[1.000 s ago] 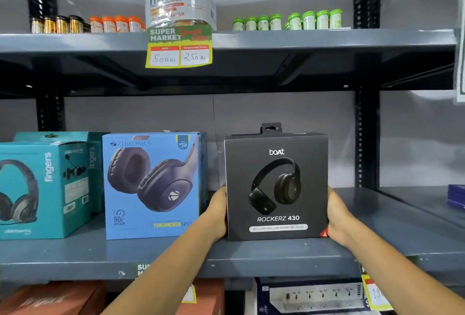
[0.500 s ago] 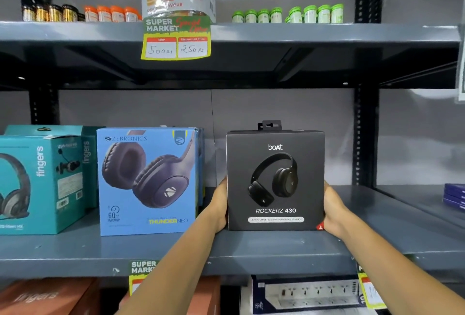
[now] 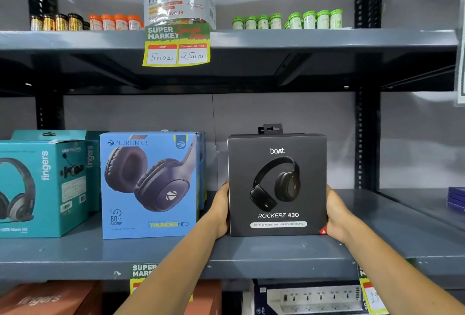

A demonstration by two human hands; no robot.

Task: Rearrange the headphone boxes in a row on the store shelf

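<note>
While both hands clamp it, the black boAt box [image 3: 276,185] sits upright on the grey shelf [image 3: 75,254], face out, base apparently flat on the deck. Versus the earlier frames: almost no change in the box's position relative to its neighbours. It looks level with the blue Zebronics box [image 3: 148,185] throughout, and the gap between them reads about the same (the apparent shift is mostly head-camera motion).

Left hand [image 3: 221,211] is pressed against the box's left edge, right hand [image 3: 336,214] against the right edge; both closed around the sides, fingers wrapped out of sight behind.

Row state, left to right: teal fingers box [image 3: 42,188] (a second one behind it), blue Zebronics box (more stacked behind), then the black box. Teal and blue are nearly touching; black is near but clearly apart from blue.

My read: placement is basically done and this is the final squaring. Front faces look roughly in line. Remaining options are to slide the box left to close the gap, or let go. Risk is low; the shelf to the right is open.
</note>
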